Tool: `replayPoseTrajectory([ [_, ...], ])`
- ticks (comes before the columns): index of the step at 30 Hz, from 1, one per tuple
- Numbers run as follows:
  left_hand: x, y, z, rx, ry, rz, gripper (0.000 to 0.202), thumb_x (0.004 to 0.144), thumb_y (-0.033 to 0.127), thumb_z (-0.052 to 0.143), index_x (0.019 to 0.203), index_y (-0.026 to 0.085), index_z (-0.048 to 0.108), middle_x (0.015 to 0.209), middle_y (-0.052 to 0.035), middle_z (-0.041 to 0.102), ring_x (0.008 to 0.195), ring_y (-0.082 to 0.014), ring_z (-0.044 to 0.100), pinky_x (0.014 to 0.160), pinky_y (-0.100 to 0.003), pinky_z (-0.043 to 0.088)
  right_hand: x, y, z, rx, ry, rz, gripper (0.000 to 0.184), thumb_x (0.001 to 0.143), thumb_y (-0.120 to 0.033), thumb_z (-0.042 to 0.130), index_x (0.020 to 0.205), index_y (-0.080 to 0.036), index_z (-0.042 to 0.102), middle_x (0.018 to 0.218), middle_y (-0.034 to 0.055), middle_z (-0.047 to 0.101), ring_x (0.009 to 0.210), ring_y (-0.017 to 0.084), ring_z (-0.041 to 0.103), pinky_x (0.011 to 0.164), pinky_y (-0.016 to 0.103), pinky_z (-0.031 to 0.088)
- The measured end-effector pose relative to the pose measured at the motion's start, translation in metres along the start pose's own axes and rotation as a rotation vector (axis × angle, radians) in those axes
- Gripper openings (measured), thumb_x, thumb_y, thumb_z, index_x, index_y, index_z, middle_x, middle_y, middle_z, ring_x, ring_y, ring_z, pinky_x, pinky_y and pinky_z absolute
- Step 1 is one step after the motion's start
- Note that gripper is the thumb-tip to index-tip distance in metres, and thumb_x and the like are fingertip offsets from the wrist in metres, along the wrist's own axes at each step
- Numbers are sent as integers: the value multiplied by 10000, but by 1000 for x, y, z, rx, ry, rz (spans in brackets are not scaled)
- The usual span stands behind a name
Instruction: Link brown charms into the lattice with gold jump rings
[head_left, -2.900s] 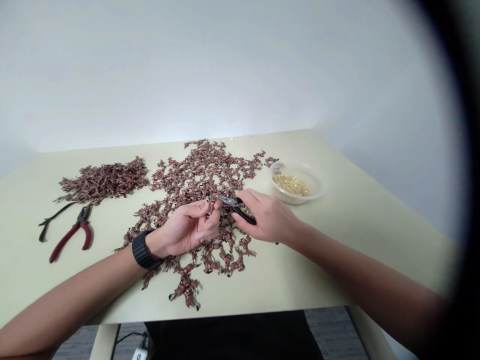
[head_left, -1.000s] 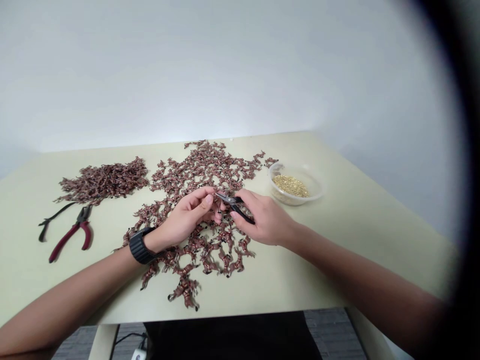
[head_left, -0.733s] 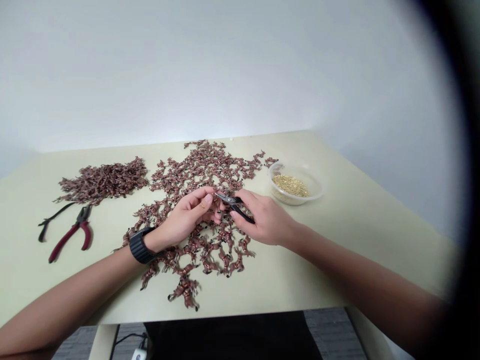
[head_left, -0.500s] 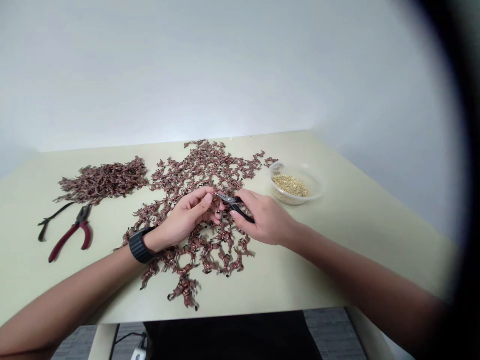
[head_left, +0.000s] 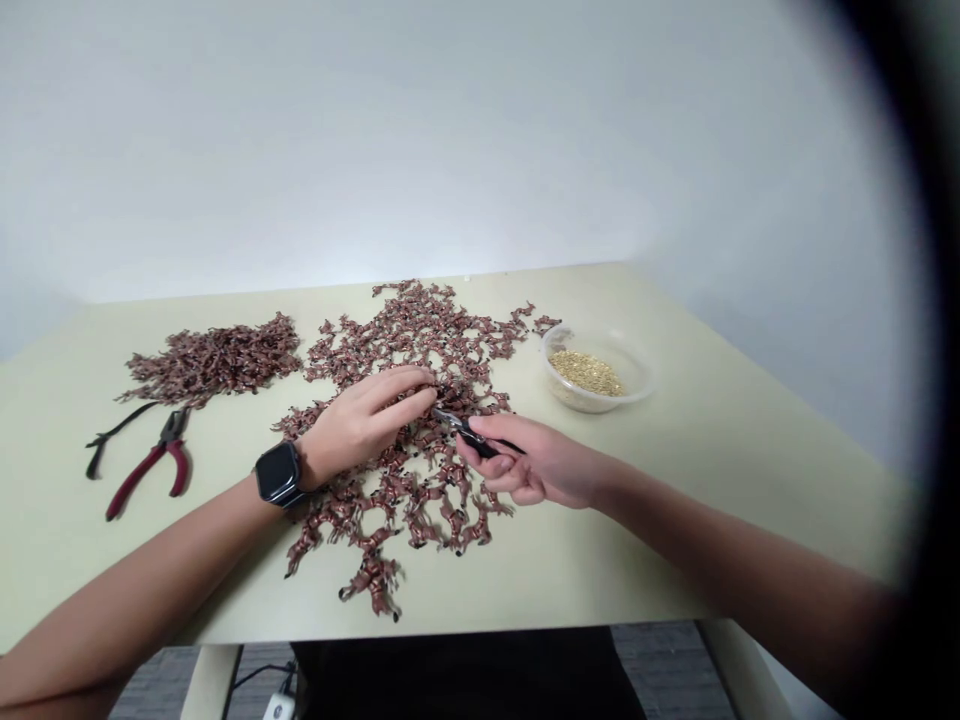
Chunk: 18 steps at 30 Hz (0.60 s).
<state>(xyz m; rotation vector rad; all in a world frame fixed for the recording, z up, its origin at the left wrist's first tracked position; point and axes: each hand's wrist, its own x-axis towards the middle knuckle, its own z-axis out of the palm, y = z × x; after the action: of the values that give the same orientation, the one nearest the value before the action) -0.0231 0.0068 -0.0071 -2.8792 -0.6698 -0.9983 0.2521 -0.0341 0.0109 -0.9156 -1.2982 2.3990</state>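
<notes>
My right hand (head_left: 529,460) is closed around black-handled pliers (head_left: 480,438). Their metal jaws point left and end close to the fingertips of my left hand. Palm down over the spread of small brown horse-like figures (head_left: 427,495), my left hand (head_left: 375,415) has its fingers bent together in a pinch. What lies between these fingertips is hidden and too small to make out. Figures lie below and around both hands.
To the left is a denser heap of brown figures (head_left: 217,360). Red-handled pliers (head_left: 150,460) and a thin black strap-like piece (head_left: 112,435) lie before it. A clear plastic bowl (head_left: 641,390) with small golden pieces stands at the right. A wall rises behind the table (head_left: 570,570).
My left hand has turned over from thumb-up to palm-down above the figures. My right hand has rotated with the pliers and shifted slightly right and down, its fingers now showing underneath.
</notes>
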Motion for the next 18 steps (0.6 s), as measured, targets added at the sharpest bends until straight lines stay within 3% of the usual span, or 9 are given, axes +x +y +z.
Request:
replayPoseTrajectory([
  [2, 0, 0, 0, -9, 10, -11, 430, 960, 62, 559, 1345, 245, 616, 1387, -129, 643, 1300, -262, 604, 1052, -453, 545, 1, -1, -2, -4, 1, -3, 374, 983, -572, 482, 904, -207, 492, 717, -68, 204, 568, 96, 64, 433, 226, 37],
  [5, 5, 11, 7, -191, 134, -268, 354, 971, 167, 626, 1319, 228, 618, 1269, -123, 694, 1168, -243, 664, 1011, -425, 560, 3, 1, -2, -253, 193, -184, 365, 1004, -559, 456, 896, -213, 491, 713, -56, 270, 556, 96, 162, 443, 237, 124],
  [7, 10, 22, 12, -463, 177, -510, 318, 991, 254, 628, 1307, 225, 608, 1224, -114, 702, 1107, -231, 682, 991, -410, 561, 4, 3, -1, -552, 398, -364, 341, 1018, -529, 453, 885, -217, 482, 698, -44, 349, 571, 108, 275, 484, 257, 211],
  [10, 18, 33, 14, -947, 158, -722, 279, 1006, 349, 617, 1251, 215, 611, 1138, -91, 706, 1024, -205, 698, 954, -375, 566, 4, 7, -3, -963, 590, -561, 253, 1018, -456, 477, 923, -221, 478, 687, -36, 456, 596, 128, 395, 562, 291, 287],
  [14, 21, 37, 13, -1358, 124, -874, 213, 992, 339, 647, 1164, 215, 628, 1097, -57, 687, 1007, -176, 696, 977, -350, 562, 5, 10, -9, -1229, 663, -630, 201, 1000, -409, 484, 1039, -212, 490, 800, 3, 562, 659, 157, 491, 626, 316, 340],
  [18, 20, 39, 13, -1477, 128, -928, 198, 991, 278, 653, 1170, 198, 626, 1048, -53, 684, 1021, -174, 691, 990, -345, 566, 6, 10, -10, -1349, 671, -621, 243, 999, -431, 459, 1073, -204, 502, 860, 39, 595, 697, 183, 521, 634, 329, 349],
])
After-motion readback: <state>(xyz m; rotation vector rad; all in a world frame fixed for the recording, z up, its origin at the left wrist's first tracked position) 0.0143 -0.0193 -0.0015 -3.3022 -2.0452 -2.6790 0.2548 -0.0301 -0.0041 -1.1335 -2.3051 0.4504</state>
